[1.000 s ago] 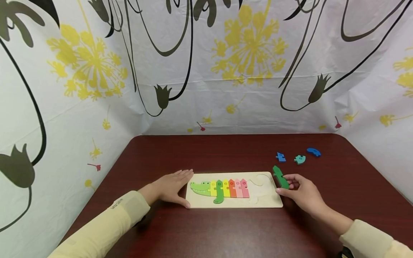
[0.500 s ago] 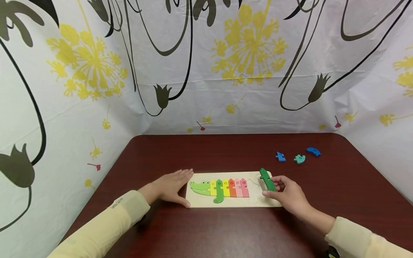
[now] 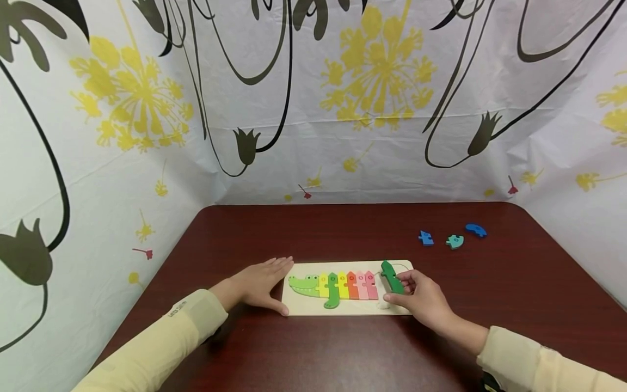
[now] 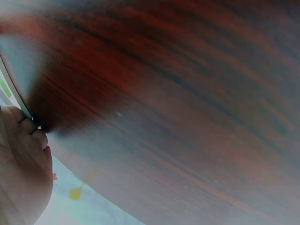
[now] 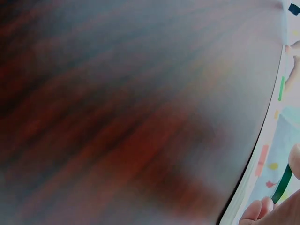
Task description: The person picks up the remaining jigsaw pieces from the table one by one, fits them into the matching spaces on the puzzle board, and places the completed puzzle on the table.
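A pale wooden puzzle board [image 3: 303,307] lies on the dark red table, its left part filled with a crocodile's green head [image 3: 305,286] and a row of coloured body pieces [image 3: 352,287]. My left hand [image 3: 259,284], fingers straight, rests along the board's left end. Over the right part of the board, my right hand [image 3: 425,302] pinches a dark green puzzle piece [image 3: 392,277] between thumb and fingers. The piece is tilted and covers some of the outlined recess beneath it. In the right wrist view, the same green piece [image 5: 283,184] shows edge-on between the fingertips.
Behind the board to the right lie a blue puzzle piece [image 3: 426,238], a teal one [image 3: 455,242] and a curved blue one [image 3: 476,231]. A white patterned cloth [image 3: 313,109] hangs around the table's far and side edges.
My right hand has moved left with the green puzzle piece, from beside the board's right end to over its recess. My left hand has stayed in place.
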`<state>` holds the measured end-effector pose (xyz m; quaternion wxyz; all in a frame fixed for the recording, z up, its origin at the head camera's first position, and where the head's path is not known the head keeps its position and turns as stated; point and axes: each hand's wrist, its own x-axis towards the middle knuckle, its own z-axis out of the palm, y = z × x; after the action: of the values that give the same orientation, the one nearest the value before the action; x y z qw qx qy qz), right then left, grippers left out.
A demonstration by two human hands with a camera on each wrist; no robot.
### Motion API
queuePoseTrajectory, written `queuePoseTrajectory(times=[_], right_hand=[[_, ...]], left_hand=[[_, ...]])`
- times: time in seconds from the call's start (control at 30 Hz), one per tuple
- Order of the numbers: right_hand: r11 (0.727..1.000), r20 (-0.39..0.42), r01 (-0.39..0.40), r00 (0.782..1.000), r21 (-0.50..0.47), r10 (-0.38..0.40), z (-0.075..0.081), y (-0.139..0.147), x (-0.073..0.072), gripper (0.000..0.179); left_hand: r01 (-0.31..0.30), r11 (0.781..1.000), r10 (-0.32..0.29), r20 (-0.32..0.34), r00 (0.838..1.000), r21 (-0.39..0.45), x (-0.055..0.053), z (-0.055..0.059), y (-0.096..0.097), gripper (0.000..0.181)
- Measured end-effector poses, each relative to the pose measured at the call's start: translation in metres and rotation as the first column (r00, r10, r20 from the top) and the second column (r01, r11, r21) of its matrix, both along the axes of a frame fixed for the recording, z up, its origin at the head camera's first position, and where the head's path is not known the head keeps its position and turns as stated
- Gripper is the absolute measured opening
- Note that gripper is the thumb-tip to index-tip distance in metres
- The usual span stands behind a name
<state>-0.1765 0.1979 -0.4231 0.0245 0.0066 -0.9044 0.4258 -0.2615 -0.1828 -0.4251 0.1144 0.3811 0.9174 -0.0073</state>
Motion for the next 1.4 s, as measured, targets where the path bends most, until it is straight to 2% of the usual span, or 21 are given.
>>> queuePoseTrajectory(times=[0.23,0.6,1.4], right_hand=[[1.000,0.013,0.002,1.000,0.011,-0.002,-0.002,-0.005,0.001,0.056],[0.999,-0.014,0.005,1.000,0.037,-0.005,-0.008,-0.010,0.000,0.056],[0.996,0.026,-0.013,1.000,0.093,0.010,-0.011,-0.014,-0.002,0.054]], left_hand=[[0.003,1.000,-0.003,-0.004,1.000,-0.003,0.000,0.000,0.000,0.121],[-0.001,1.000,0.001,-0.006,1.000,0.000,0.001,0.000,0.000,0.122],[0.003,1.000,-0.003,-0.015,1.000,0.002,0.000,-0.002,0.000,0.123]])
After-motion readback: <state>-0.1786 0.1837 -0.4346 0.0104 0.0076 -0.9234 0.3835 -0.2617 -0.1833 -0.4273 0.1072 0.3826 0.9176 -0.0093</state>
